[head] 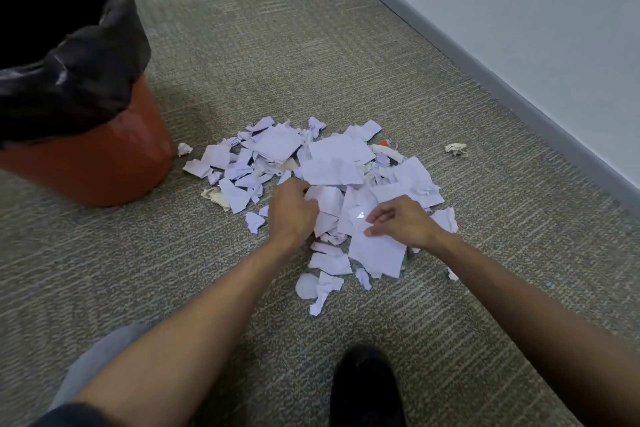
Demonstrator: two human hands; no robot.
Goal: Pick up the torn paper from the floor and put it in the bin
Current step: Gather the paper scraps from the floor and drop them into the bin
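Paper [332, 163] in torn scraps, heaped on the carpet [277, 55], both hands already down in the near edge of the heap.

Left hand [292, 210] curled around a scrap near the middle; right hand [403, 220] pinching a larger sheet at the near right side. Bin [86, 149], orange with a black liner, stands to the left of the heap, so the left hand is the nearer one for the carry. Count: one bin, one main heap of several dozen pieces, too many to tally, plus two crumpled strays — one just beside the bin, one well apart toward the wall [519, 10].
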